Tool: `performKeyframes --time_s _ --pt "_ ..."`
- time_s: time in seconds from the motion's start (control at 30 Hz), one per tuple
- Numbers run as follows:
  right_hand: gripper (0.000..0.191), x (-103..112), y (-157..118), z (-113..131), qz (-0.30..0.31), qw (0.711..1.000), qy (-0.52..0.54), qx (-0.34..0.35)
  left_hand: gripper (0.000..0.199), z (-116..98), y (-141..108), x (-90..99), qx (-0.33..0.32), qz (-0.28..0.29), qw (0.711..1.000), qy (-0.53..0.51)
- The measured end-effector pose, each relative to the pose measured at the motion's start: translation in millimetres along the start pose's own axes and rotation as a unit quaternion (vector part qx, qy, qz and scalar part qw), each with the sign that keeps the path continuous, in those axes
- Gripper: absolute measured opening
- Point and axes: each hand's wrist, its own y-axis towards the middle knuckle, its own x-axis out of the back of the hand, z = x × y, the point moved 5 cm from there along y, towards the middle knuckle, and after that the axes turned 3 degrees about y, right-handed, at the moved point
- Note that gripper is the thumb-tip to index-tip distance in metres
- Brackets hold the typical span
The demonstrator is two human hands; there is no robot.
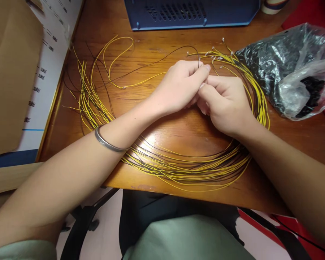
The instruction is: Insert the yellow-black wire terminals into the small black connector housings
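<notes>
- Two hands are set fingertips-to-fingertips over the wooden desk (165, 39), inside the ring of wire, well in from the near edge.
- Left hand (184, 85): thumb pressed to curled fingers, black wire (189, 46) pinched at the thumb. Yellow wire (151, 77) is run in behind the same hand; whether it is gripped too can't be told.
- Right hand (224, 101): fingers curled and pressed together, thumb tip up against the left hand. What is pinched there, if anything, is hidden.
- Yellow-and-black wire bundle (178, 169) is laid as a wide, open ring: near the left edge, then along the near edge, then up just beside the clear plastic bag (295, 68) of black parts. Left forearm is laid across the ring's left part, right forearm across its right part.
- Metal-tipped wire ends (213, 48) are gathered just beyond the hands; loose wire ends (82, 79) are fanned out by the left edge.
- Blue vented metal case (192, 14) is stood beyond the ring, opposite the near edge.
- For clean work, judged from here: pinch best made close to the wire tip, other hand used for the fine movement. Slack best left loose so nothing is tugged from the bundle. Bracelet (109, 144) is worth watching, since strands could be snagged under it.
</notes>
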Motion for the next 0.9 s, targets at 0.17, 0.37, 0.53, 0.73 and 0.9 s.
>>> performKeyframes --time_s 0.17,0.37,0.53,0.73,0.9 --pt "0.048 -0.6 0.4 -0.1 -0.005 1.0 0.001 -0.013 0.047 0.6 1.5 0.8 0.014 -0.014 0.999 -0.036" --pt "0.05 -1.8 0.3 0.3 -0.007 1.0 0.007 -0.007 0.043 0.2 0.8 0.7 0.061 -0.011 0.998 0.019" --pt "0.049 -1.8 0.0 -1.2 -0.008 1.0 0.012 -0.007 0.042 0.8 1.2 0.7 0.057 -0.008 0.998 0.015" --pt "0.047 -0.3 0.0 -1.3 -0.002 1.0 0.006 -0.022 0.045 2.6 3.2 0.7 0.021 -0.009 0.999 -0.03" --pt "0.044 0.2 0.3 0.2 0.001 0.999 -0.003 -0.035 0.044 3.2 2.0 2.1 0.01 -0.013 1.0 -0.007"
